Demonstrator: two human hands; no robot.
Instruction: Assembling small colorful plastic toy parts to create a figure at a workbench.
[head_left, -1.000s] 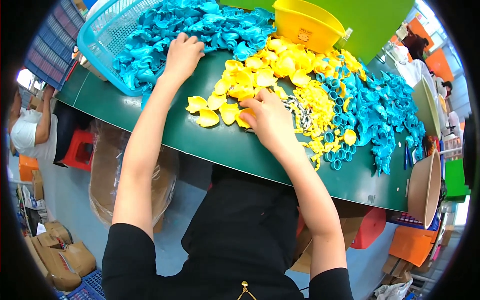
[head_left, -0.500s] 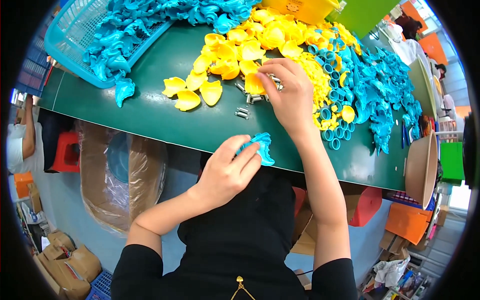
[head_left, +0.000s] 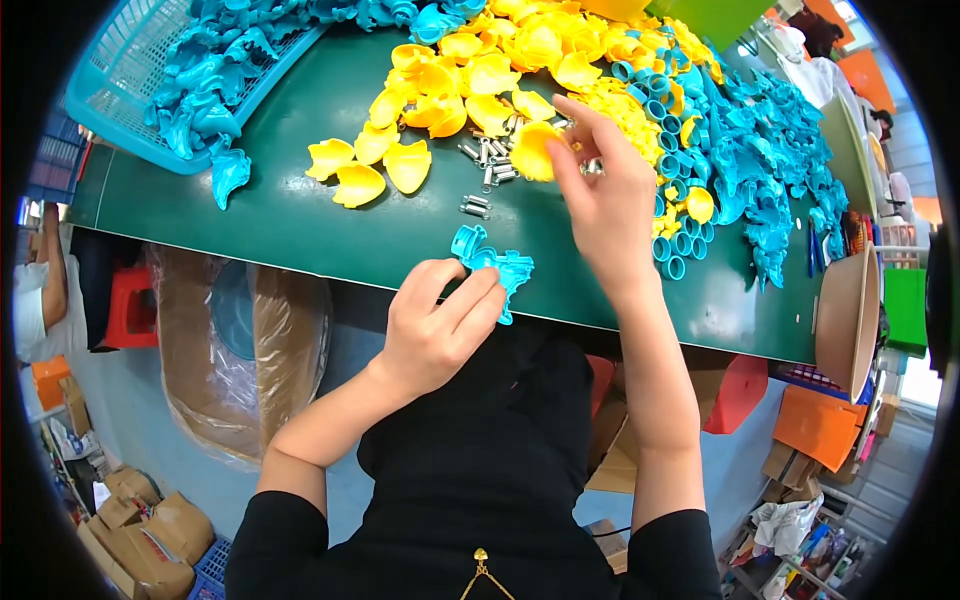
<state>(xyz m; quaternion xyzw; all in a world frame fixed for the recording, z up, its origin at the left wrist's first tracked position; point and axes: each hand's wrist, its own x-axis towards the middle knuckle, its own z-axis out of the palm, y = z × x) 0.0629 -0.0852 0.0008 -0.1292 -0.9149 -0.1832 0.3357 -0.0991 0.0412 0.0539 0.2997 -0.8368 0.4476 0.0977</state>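
My left hand is closed on a turquoise plastic piece with a moulded, jagged outline. It holds the piece at the table's near edge, fingers over its lower left part. Over the middle of the table, my right hand has its thumb and index finger spread apart. The thumb tip is at the right edge of a yellow petal-shaped shell; its other fingers are mostly hidden. Small silver springs lie beside that shell, with a few more nearer to me.
Yellow shells are heaped on the green table. Turquoise rings and jagged turquoise pieces spread to the right. A turquoise basket stands far left, a beige basin at the right edge. Another person's arm shows far left.
My left hand has turned the turquoise piece, so more of it shows. My right hand has shifted right and its thumb and index finger are wider apart; the yellow shell beside it moved right too.
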